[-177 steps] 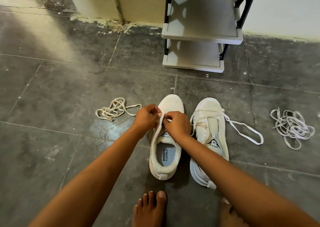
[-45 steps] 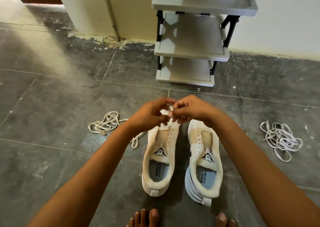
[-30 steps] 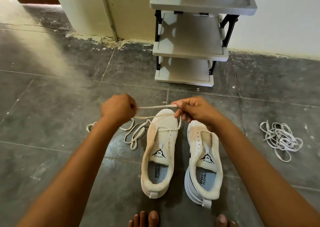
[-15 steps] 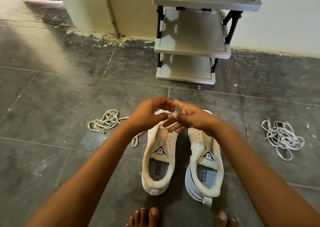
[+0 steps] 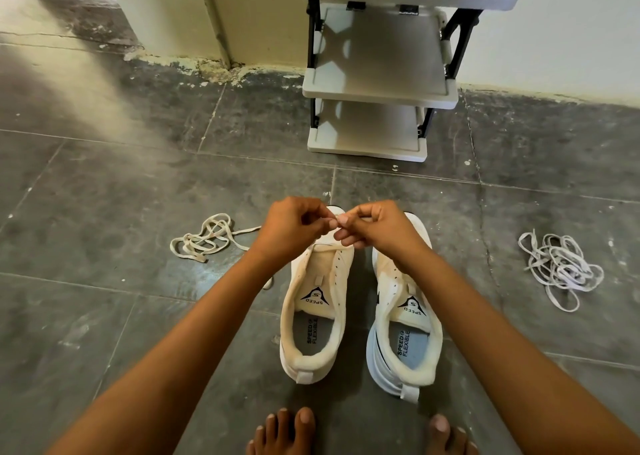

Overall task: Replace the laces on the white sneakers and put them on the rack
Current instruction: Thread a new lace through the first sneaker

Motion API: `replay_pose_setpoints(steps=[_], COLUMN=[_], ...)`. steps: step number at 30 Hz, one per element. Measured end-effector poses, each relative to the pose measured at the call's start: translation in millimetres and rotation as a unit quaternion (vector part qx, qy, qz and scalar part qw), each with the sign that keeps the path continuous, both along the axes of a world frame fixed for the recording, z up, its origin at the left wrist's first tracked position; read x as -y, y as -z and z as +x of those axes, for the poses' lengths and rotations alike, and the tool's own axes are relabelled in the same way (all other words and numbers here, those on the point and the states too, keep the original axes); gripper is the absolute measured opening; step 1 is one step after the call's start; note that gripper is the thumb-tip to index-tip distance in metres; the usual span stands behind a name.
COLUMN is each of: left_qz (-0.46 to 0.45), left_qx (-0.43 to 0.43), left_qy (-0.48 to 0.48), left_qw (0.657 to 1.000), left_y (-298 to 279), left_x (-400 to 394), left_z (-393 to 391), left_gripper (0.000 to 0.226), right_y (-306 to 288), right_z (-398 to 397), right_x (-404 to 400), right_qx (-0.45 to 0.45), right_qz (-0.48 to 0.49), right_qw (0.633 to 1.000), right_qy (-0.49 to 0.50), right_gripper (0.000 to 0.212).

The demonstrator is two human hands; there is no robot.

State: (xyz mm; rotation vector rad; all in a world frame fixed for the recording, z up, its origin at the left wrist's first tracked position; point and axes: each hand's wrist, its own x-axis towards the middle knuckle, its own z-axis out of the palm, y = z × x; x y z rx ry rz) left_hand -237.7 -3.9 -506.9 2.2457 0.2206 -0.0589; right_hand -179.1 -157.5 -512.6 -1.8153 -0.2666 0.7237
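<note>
Two white sneakers stand side by side on the floor, heels toward me: the left sneaker (image 5: 317,316) and the right sneaker (image 5: 407,330), which has no lace. My left hand (image 5: 294,227) and my right hand (image 5: 377,227) meet above the left sneaker's toe end, both pinching a cream lace (image 5: 332,245) that runs through its front eyelets. The rest of that lace trails left into a loose heap (image 5: 204,238) on the floor. The fingers hide the lace tips.
A tangle of whiter laces (image 5: 561,267) lies on the floor at the right. A grey shoe rack (image 5: 377,90) with black posts stands against the wall straight ahead, its visible shelves bare. My bare feet (image 5: 287,430) are at the bottom edge. Dark floor tiles surround the shoes.
One second ago my hands were apart, drawing the lace taut across the left sneaker. They have come together over its toe end, and the fingers now pinch the lace close together.
</note>
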Motion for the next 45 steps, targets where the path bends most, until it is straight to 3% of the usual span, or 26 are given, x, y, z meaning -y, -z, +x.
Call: replay_pose_setpoints(steps=[2, 4, 7, 9, 13, 17, 23, 32, 35, 39, 45], left_qz=[0.042, 0.069, -0.01, -0.025, 0.04, 0.057, -0.089, -0.133, -0.165, -0.279, -0.292], left_qx=[-0.012, -0.014, -0.009, -0.047, -0.113, -0.09, -0.083, -0.124, -0.142, -0.182, -0.205], left_qy=[-0.016, -0.062, -0.118, -0.089, -0.051, -0.084, -0.211, -0.308, -0.295, -0.251, -0.23], left_qw=[0.999, 0.996, 0.993, 0.995, 0.992, 0.991, 0.97, 0.934, 0.93, 0.909, 0.905], left_y=[2.9, 2.3, -4.1, -3.4, 23.6, 38.3, 58.0, 64.1, 64.6, 59.3, 55.0], left_x=[-2.0, -7.5, -10.9, -2.1, 21.8, 35.2, 38.5, 46.1, 45.0, 36.8, 36.0], left_z=[0.2, -1.6, -5.2, -8.3, -15.1, -13.5, -11.8, -5.6, -5.0, -3.1, -0.7], left_gripper=[0.01, 0.009, 0.005, 0.005, 0.012, 0.018, 0.014, 0.018, 0.018, 0.021, 0.024], right_y=[6.2, 14.9, 25.0, 31.5, 35.0, 37.3, 44.2, 46.2, 46.4, 46.4, 45.3], right_z=[-2.5, -5.5, -23.1, -33.8, -38.1, -42.4, -41.7, -36.9, -36.2, -34.7, -33.7], right_x=[-1.3, -1.1, -7.8, -12.1, -4.4, -1.6, -0.1, 2.5, 3.8, 2.6, 2.5], right_qx=[0.023, 0.098, 0.111, 0.072, 0.022, 0.007, -0.038, -0.093, -0.102, -0.121, -0.126], right_qz=[-0.051, -0.206, -0.337, -0.333, -0.242, -0.19, -0.154, -0.124, -0.118, -0.105, -0.108], right_qw=[0.998, 0.974, 0.931, 0.936, 0.97, 0.98, 0.984, 0.985, 0.985, 0.985, 0.984], right_qy=[0.042, 0.006, -0.09, -0.087, 0.012, 0.049, 0.083, 0.074, 0.075, 0.071, 0.068], right_gripper=[0.019, 0.035, 0.066, 0.076, 0.042, 0.032, 0.035, 0.046, 0.043, 0.04, 0.042])
